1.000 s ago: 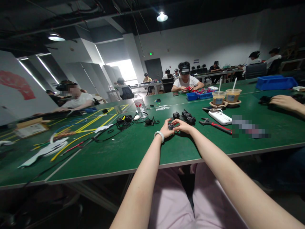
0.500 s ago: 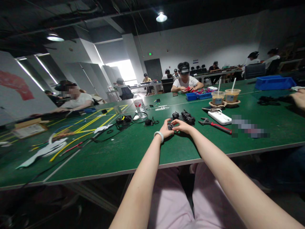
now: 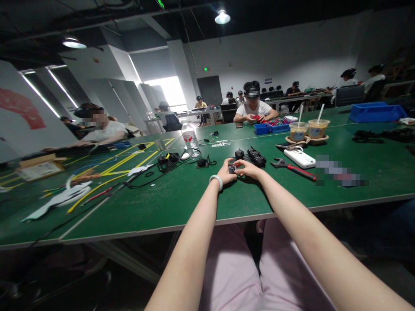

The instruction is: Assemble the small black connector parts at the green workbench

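Note:
A small black part (image 3: 231,169) is held between my two hands just above the green table (image 3: 181,198). My left hand (image 3: 225,173), with a pale bracelet at its wrist, has its fingers closed around the part's left side. From the right, my right hand (image 3: 248,169) pinches the same part with thumb and fingertips. Much of the part is hidden by my fingers. Right behind my hands lie black assembled pieces (image 3: 256,157). Another black piece with a cable (image 3: 203,162) rests to their left.
To the right are a red-handled adjustable wrench (image 3: 296,169), a white power bank (image 3: 300,158) and two drinks (image 3: 308,130). A water bottle (image 3: 190,140) stands left of centre; cables (image 3: 97,192) lie farther left. A person (image 3: 254,103) works across the table.
The view has tilted slightly. My hands stay together on the black part, with only a small shift of the fingers. At the right edge, another person's hand has gone from view.

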`<move>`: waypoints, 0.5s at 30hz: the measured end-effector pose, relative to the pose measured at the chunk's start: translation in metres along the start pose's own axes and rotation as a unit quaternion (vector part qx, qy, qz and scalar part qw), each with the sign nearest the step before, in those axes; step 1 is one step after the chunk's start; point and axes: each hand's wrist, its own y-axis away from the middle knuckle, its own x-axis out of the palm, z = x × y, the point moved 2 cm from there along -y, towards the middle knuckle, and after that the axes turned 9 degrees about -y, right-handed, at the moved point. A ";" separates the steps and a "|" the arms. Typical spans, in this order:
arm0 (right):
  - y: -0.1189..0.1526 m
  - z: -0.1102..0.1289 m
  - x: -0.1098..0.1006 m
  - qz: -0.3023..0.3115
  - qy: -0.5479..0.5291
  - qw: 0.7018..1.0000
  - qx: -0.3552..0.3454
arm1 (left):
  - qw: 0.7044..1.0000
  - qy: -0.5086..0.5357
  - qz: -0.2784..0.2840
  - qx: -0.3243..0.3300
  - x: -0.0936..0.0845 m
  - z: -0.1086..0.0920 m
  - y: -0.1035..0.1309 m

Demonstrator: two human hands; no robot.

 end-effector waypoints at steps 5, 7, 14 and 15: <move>0.001 0.001 0.000 0.001 -0.001 1.000 -0.004 | 1.000 -0.001 -0.006 0.002 0.000 -0.001 0.000; 0.000 0.000 0.000 -0.001 0.002 1.000 -0.003 | 1.000 -0.002 -0.003 0.006 0.000 0.000 0.000; 0.000 -0.002 0.000 -0.001 0.005 1.000 -0.004 | 1.000 -0.019 -0.013 0.010 0.001 0.006 -0.003; 0.000 -0.003 -0.001 -0.004 0.011 1.000 -0.002 | 0.999 -0.028 -0.016 0.011 0.001 0.008 -0.003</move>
